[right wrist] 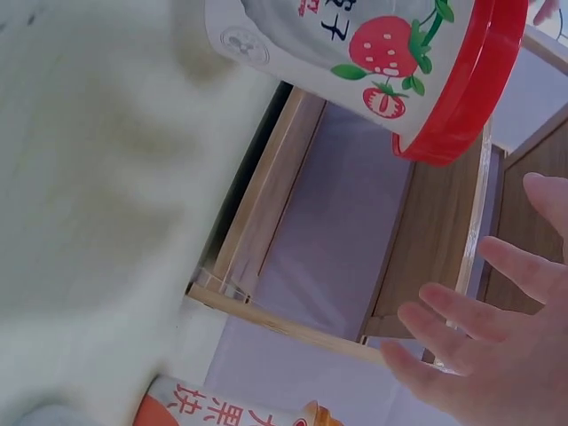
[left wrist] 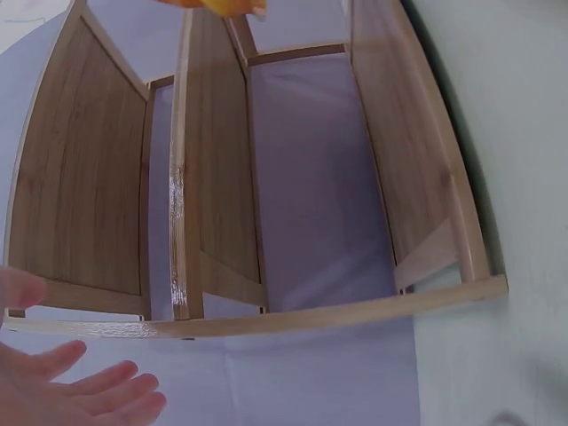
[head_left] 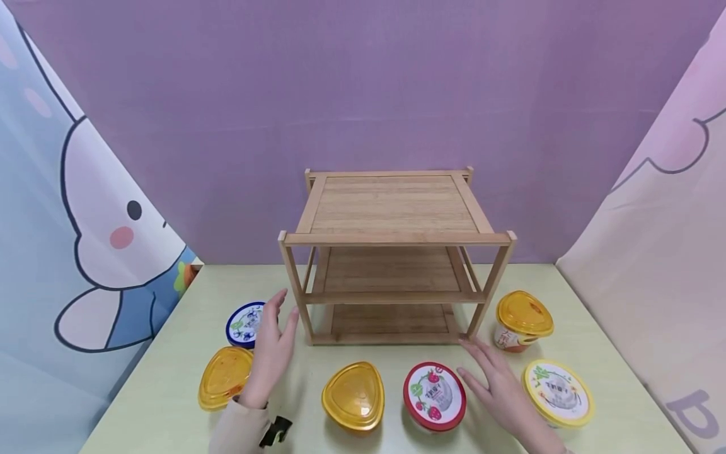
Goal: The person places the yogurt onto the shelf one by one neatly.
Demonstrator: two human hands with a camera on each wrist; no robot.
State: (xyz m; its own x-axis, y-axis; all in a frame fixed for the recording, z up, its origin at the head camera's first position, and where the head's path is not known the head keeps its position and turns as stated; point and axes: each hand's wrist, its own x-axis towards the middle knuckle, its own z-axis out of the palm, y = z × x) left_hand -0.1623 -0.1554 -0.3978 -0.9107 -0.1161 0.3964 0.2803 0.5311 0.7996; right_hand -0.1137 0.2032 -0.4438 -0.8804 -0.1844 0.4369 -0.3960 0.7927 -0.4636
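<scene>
My left hand [head_left: 273, 354] is beside the left front post of a wooden three-level shelf [head_left: 397, 202], fingers spread and holding nothing. Partly behind it are a blue-lidded tub [head_left: 241, 325] and a tub with an amber lid [head_left: 224, 378]. The right hand [head_left: 496, 388] reaches toward the shelf's right front foot, its fingers extended and nothing in its grasp. Just left of it stands a red-lidded tub [head_left: 434, 396] with strawberries printed on it, also large in the right wrist view. Another amber-lidded tub [head_left: 354, 397], rounded-triangular, stands between the hands.
To the right of the shelf is an amber-lidded cup [head_left: 524, 315], with a yellow-rimmed tub [head_left: 558, 392] nearer the front. A purple cloth [head_left: 386, 88] hangs behind the pale table [head_left: 164, 384], and printed curtains close off both sides.
</scene>
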